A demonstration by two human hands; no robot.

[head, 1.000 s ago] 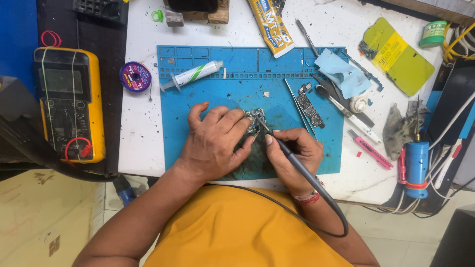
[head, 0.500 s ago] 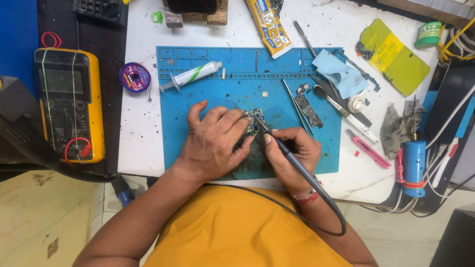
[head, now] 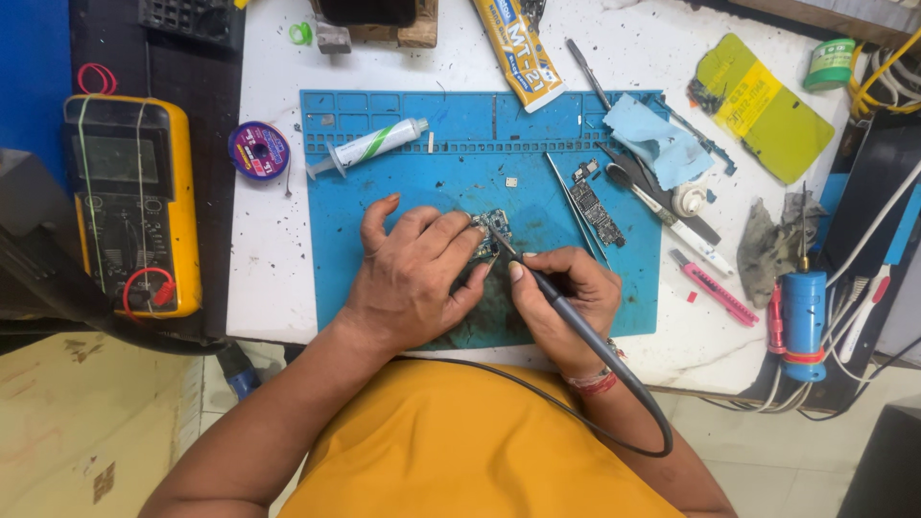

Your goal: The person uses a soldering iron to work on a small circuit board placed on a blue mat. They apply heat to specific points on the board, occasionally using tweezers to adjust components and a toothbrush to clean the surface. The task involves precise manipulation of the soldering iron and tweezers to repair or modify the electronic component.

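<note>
My left hand (head: 413, 273) lies on the blue work mat (head: 403, 182), its fingers pressing down a small circuit board (head: 493, 226). My right hand (head: 561, 302) grips a dark soldering iron (head: 552, 293) like a pen, the tip touching the board beside my left fingers. The iron's black cable (head: 614, 441) loops back over my yellow shirt. Most of the board is hidden under my left hand.
A second circuit board (head: 597, 203) and tweezers (head: 574, 213) lie on the mat to the right, with a blue cloth (head: 654, 142). A syringe tube (head: 369, 147), solder spool (head: 258, 150), yellow multimeter (head: 129, 206), pink cutter (head: 712, 286) and blue tool (head: 802, 326) surround the mat.
</note>
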